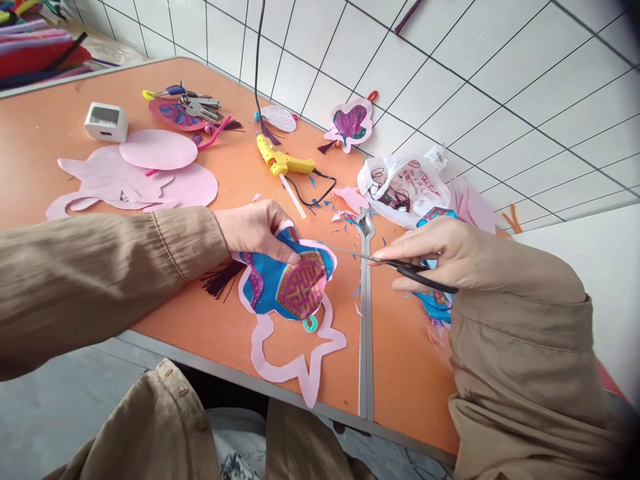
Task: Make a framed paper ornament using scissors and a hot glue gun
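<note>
Paper offcut, pink with wavy and pointed edges, lies nearest you, below your left hand; whether it is joined to the piece above it, you cannot tell. A turquoise loop shows just past it. Your left thumb and fingers are pinched on the blue patterned piece, which sits under that thumb, pink-rimmed, with a dark tassel spreading from its side below your wrist. Your right hand, apart from the left, is closed around the scissors, blades aimed at the piece's edge; contact there is too fine to tell. Blue scraps lie under your right hand, and a metal strip crosses the orange table between your hands. Beyond your right hand sits a white plastic bag; beyond your left, a yellow glue gun, with pink sheets past your left forearm. Farther beyond that forearm are a white device and keys, while a purple ornament is by the tiled wall
</note>
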`<action>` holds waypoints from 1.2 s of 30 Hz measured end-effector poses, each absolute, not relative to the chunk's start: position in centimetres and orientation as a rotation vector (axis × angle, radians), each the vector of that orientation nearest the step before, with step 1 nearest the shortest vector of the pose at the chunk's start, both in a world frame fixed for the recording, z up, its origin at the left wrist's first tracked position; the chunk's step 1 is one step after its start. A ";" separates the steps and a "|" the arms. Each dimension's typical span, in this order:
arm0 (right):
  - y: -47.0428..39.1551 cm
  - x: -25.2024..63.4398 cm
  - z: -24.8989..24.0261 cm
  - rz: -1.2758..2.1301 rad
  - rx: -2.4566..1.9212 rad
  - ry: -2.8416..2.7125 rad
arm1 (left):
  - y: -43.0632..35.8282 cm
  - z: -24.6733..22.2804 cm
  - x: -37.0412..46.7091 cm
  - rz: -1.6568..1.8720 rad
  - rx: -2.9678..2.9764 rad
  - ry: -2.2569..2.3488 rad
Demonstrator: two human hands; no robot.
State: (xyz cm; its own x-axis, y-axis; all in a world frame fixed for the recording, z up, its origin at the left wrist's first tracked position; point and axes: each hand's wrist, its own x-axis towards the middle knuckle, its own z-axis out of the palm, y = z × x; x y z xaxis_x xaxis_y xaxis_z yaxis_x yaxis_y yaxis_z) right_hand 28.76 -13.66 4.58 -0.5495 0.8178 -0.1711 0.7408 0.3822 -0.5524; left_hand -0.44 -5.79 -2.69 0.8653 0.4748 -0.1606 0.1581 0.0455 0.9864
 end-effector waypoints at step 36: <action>-13.4 19.8 0.4 0.918 -1.311 -1.674 | -6.3 -3.0 -0.1 0.546 1.146 0.572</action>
State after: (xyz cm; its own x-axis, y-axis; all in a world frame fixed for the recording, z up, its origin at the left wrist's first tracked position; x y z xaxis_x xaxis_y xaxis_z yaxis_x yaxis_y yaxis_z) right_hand 19.82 -13.38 0.38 -0.1400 0.9780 0.1546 0.3952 0.1984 -0.8969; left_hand -0.14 -6.33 -2.96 0.7343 0.6644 -0.1389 -0.1078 0.3162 0.9426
